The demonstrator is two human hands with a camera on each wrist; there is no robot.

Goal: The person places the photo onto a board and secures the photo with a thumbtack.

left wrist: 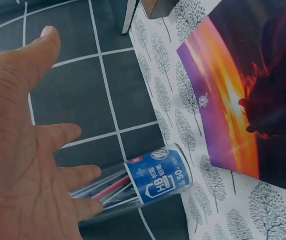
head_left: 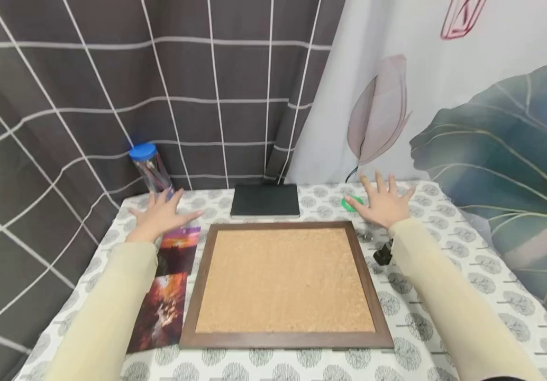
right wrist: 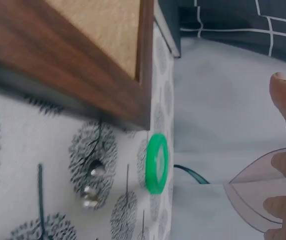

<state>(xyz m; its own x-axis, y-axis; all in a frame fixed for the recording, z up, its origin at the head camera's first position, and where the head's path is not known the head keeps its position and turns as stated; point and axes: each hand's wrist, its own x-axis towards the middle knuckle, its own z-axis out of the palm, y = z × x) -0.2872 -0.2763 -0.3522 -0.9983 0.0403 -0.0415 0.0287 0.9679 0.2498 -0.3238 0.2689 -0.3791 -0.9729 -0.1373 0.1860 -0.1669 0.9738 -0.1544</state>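
Note:
Both hands are held out over the table with fingers spread, holding nothing. My left hand (head_left: pixel 159 214) hovers near the far left corner, beside a clear tube (head_left: pixel 154 170) with a blue lid; its blue label (left wrist: pixel 160 175) reads HB. Below that hand lie two glossy pictures, a purple-orange sunset print (head_left: pixel 180 248) and a fiery red-brown print (head_left: pixel 161 312). Between the arms a cork board (head_left: pixel 285 280) in a brown wooden frame lies flat. My right hand (head_left: pixel 382 203) is over the far right, its thumb overlapping a green tape roll (head_left: pixel 351 204) in the head view.
A flat black case (head_left: pixel 265 200) lies behind the board, against the dark checked curtain (head_left: pixel 235 121). Small shiny metal pieces (head_left: pixel 365 236) and a black object (head_left: pixel 383 253) are right of the board. A tree-patterned cloth (head_left: pixel 418 325) covers the table.

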